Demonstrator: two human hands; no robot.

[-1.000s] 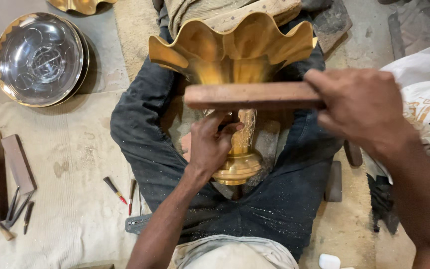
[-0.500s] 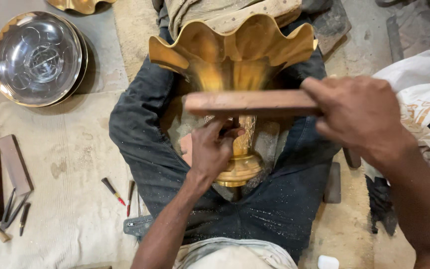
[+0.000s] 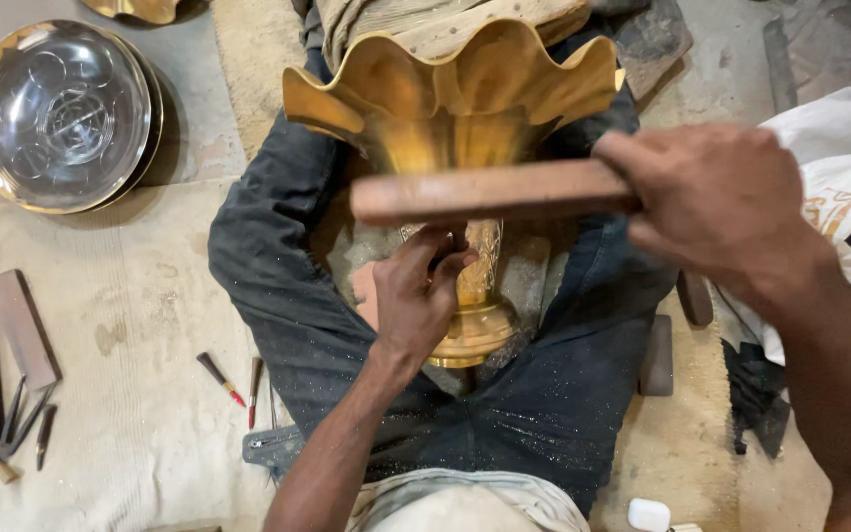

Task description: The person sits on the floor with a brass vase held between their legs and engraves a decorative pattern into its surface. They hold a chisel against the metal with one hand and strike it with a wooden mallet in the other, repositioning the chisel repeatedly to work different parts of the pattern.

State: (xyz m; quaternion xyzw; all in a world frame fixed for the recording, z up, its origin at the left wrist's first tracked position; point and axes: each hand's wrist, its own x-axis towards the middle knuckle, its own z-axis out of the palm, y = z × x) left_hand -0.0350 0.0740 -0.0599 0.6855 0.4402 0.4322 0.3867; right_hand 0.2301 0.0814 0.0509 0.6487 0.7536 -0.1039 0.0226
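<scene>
Dark trousers of the seated person fill the near middle of the floor, speckled with bright filings, and the brass vase lies between the legs with its round foot toward the body. Its neck bears fine engraved patterning, and its wide mouth flares into a scalloped, wavy rim at the far end, golden and smooth inside. The left hand has its grip closed narrowly on a small tool pressed against the engraved neck; the tool is mostly hidden by the fingers. Just above it, the right hand has its grip wrapped fully around one end of a flat wooden bat, held level across the vase and slightly blurred. On the cloth-covered floor to the left lie small chisels near the thigh and wooden blocks at the left edge. Farther off, at the far left corner, a shiny metal bowl with a brass rim stands holding nothing.
</scene>
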